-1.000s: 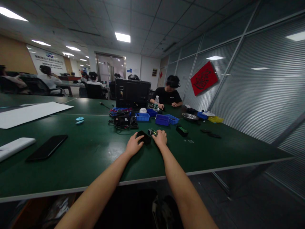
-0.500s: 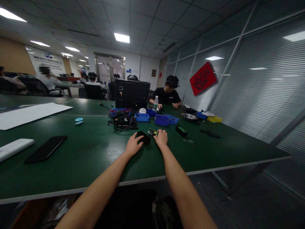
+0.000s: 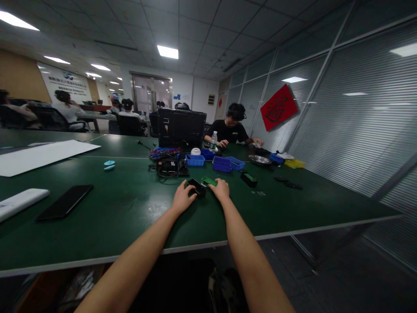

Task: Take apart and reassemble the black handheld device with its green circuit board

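Note:
Near the middle of the green table, my left hand (image 3: pixel 183 198) grips the left side of a small black case (image 3: pixel 197 188), whose open top faces up. Just to its right, my right hand (image 3: pixel 220 189) pinches the right end of a green circuit board (image 3: pixel 208 180). The board is tilted beside the case's upper right edge, with its green face visible. A second black case (image 3: pixel 249 178) with a green board inside lies farther right, near a small clear piece (image 3: pixel 261 193).
Behind the hands stand blue bins (image 3: pixel 222 164), a cabled black device (image 3: pixel 167 165) and a monitor (image 3: pixel 181 128). A metal dish (image 3: pixel 259 160) lies right. A black phone (image 3: pixel 66 203) and white bar (image 3: pixel 24 203) lie left. A person (image 3: pixel 232 127) sits opposite.
The board in my right hand has turned, now showing its green face. The black case's opening shows more clearly. The person opposite has moved one hand toward the items on the right.

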`<state>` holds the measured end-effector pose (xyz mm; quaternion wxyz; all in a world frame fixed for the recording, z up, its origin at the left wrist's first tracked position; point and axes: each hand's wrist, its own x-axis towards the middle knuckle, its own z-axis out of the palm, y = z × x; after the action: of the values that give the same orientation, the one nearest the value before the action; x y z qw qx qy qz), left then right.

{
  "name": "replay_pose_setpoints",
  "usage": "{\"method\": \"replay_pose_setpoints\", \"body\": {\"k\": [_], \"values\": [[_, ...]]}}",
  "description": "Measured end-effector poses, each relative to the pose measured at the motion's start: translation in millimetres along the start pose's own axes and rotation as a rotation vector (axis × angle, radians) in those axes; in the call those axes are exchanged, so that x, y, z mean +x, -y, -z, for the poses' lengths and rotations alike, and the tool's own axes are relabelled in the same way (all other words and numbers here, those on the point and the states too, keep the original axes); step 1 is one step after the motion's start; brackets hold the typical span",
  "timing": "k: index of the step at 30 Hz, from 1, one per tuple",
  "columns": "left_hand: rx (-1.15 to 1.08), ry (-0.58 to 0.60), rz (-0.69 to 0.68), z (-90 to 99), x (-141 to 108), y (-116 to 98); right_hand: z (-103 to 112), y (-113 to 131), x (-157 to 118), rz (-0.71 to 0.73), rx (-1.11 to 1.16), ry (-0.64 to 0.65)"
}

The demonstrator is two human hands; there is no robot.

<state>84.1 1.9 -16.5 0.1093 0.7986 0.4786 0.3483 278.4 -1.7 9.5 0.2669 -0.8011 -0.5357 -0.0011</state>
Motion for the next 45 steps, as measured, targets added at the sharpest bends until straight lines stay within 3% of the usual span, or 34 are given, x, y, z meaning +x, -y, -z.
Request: {"method": "replay_pose_setpoints", "body": {"k": [13,18,21,24,29,34,40,45], "values": [[-0.022,-0.079,0.063,3.9,-1.1,-2.1,-1.0,-8.4,6.9,0.007,0.046,0.057],[-0.037,0.02,0.084,1.0,1.8,2.6,-3.1,-9.6,9.2,0.002,0.13,0.018],[-0.017,0.114,0.131,0.4,3.3,4.0,-1.7,-7.7,10.7,0.002,0.298,-0.041],[-0.007,0.112,0.16,-0.1,4.7,5.8,2.0,-3.4,10.2,0.057,0.589,-0.048],[-0.03,0.067,0.209,-2.0,6.7,10.8,8.0,4.4,2.3,0.212,0.919,0.129],[-0.047,0.07,0.224,-4.1,8.2,13.3,9.4,6.8,-3.7,0.324,0.888,0.243],[-0.081,0.072,0.229,-5.7,8.4,14.2,9.0,4.9,-2.8,0.43,0.756,0.254],[-0.082,0.08,0.239,-4.2,8.1,12.8,7.4,4.5,-2.1,0.423,0.766,0.232]]}}
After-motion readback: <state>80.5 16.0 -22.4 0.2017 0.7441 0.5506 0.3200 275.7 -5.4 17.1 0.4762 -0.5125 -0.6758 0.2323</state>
